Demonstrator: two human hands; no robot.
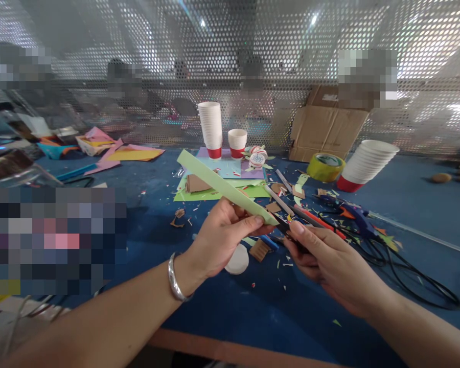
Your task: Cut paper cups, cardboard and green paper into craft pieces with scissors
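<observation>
My left hand [226, 230] pinches a pale green paper strip [218, 181] near its lower right end, the rest slanting up to the left. Dark scissors [283, 225] sit in my closed right hand [318, 250]. Their tips meet the strip's end; the handles are mostly hidden by my fingers. Both hands are raised over the blue table [145, 266]. Below and between them lie a white round disc [237, 259], a small cardboard square [259, 250] and a blue stick [269, 242].
Cup stacks [210, 128] stand at the back, another [366, 163] at right by yellow tape [325, 167] and a cardboard box [329, 125]. A blue glue gun [362, 217] with its black cable lies right. Green sheets [230, 191] and scraps spread behind my hands.
</observation>
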